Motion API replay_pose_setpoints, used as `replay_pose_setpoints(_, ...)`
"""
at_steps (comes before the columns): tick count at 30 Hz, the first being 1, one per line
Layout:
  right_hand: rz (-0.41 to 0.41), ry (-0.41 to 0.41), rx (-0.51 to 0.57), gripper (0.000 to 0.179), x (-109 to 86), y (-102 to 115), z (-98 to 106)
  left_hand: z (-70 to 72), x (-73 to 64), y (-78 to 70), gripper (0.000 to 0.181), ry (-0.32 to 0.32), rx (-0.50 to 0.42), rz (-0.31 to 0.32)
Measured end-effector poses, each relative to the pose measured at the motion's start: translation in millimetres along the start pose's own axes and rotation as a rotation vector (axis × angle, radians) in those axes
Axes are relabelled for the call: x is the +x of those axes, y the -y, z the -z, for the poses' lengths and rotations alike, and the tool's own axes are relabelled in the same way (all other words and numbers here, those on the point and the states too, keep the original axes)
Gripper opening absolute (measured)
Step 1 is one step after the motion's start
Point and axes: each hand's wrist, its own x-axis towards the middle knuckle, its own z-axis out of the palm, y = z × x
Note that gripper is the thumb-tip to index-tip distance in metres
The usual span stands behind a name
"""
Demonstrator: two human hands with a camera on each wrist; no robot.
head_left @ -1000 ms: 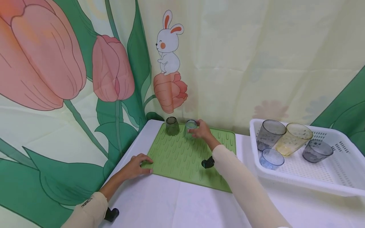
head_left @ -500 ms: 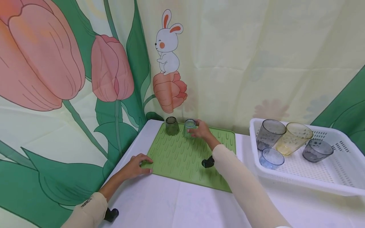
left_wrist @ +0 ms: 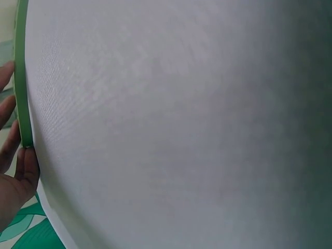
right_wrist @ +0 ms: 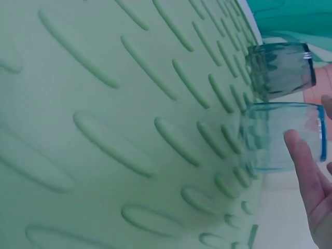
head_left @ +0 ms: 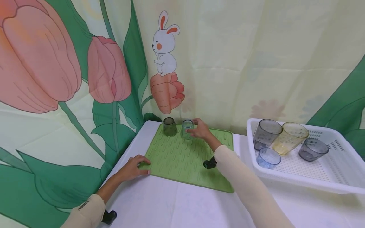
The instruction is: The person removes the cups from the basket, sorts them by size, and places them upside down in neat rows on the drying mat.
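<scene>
A clear bluish glass stands on a green ridged mat, near its far edge. My right hand is at the glass's right side. The thumb lies across the glass in the right wrist view, while a finger is by its upper rim; no finger shows wrapped behind it. A dark smoky glass stands to the left on the mat. My left hand rests at the mat's near left corner with loosely spread fingers. In the left wrist view its thumb touches the mat's edge.
On the right sits a white perforated basket. It holds a tall grey glass, a yellow glass, a small blue glass and a dark glass. A printed curtain hangs behind the white-covered table.
The bluish glass stays in place on the mat while my right forearm shifts slightly right and the hand eases away from it. My left hand keeps its place. The head view turns slightly right.
</scene>
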Motion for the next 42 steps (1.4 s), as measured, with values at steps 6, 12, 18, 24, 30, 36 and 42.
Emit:
replay_pose_setpoints(6, 0.017, 0.005, -0.034, 0.077, -13.5, 6.5, 7.3, -0.7, 0.2, 2.3, 0.031, -0.003, 0.012, -0.027)
replay_pose_setpoints(12, 0.054, -0.009, -0.108, 0.073, -30.0, 11.4, 13.0, 0.2, 0.6, 2.6, 0.032, 0.002, 0.016, -0.057)
replay_pose_setpoints(18, 0.077, -0.003, -0.097, 0.068, -49.1, 17.4, 17.4, 0.3, -0.3, 2.3, 0.028, 0.002, 0.009, -0.051)
replay_pose_setpoints(24, 0.080, 0.029, -0.072, 0.066, -74.1, 25.7, 28.1, 0.3, -0.1, -1.5, 0.027, -0.008, 0.025, -0.065)
replay_pose_setpoints(30, 0.102, 0.061, -0.095, 0.065, -98.0, 32.7, 42.6, -0.6, -0.3, -5.6, 0.024, -0.012, 0.049, -0.029)
replay_pose_setpoints(36, 0.105, 0.073, -0.110, 0.066, -120.2, 34.0, 66.1, 1.7, 1.2, -12.0, 0.021, -0.022, 0.107, -0.017)
replay_pose_setpoints(42, 0.138, 0.089, -0.117, 0.064, -143.1, 23.2, 92.1, 0.9, 1.4, -16.0, 0.022, -0.021, 0.153, -0.007)
